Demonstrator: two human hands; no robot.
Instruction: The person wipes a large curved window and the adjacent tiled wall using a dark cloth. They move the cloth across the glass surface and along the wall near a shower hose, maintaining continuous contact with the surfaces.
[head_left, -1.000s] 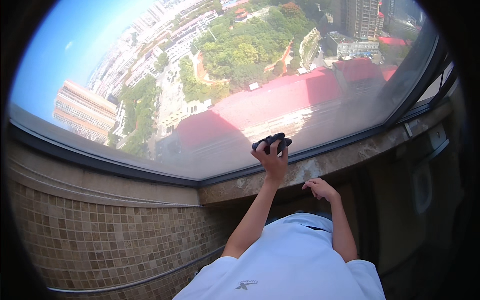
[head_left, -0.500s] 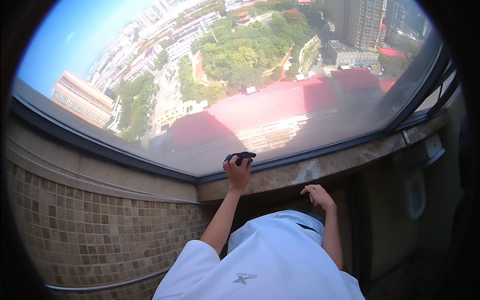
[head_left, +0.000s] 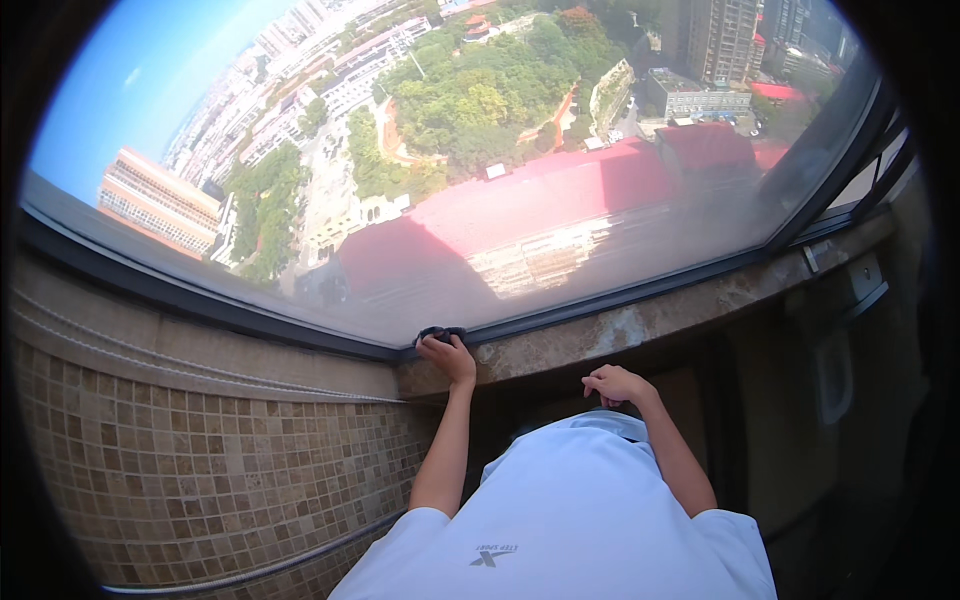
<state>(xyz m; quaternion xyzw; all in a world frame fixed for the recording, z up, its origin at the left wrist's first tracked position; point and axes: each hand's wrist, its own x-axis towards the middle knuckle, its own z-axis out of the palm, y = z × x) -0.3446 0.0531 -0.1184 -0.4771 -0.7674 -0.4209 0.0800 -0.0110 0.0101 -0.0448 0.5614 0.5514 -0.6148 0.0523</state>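
My left hand [head_left: 449,362] is closed on a dark cloth [head_left: 438,334], pressing it low at the corner where the window frame [head_left: 560,314] meets the stone sill [head_left: 560,346]. Part of the cloth is hidden behind my fingers. Above it rises the large window pane [head_left: 390,300]. My right hand [head_left: 613,385] hangs in front of my body, just below the sill and apart from it. Its fingers are loosely curled, and nothing shows in them.
Small brown mosaic tiles [head_left: 220,460] cover the wall at left, with thin white cords [head_left: 200,370] along its upper edge. A metal rail [head_left: 260,570] crosses the lower left. At right, a metal bracket [head_left: 868,285] sits below the sill. Beyond the glass lie rooftops and trees.
My left hand has slid the cloth left and slightly down along the bottom of the window, into the corner. My right hand has shifted a little left.
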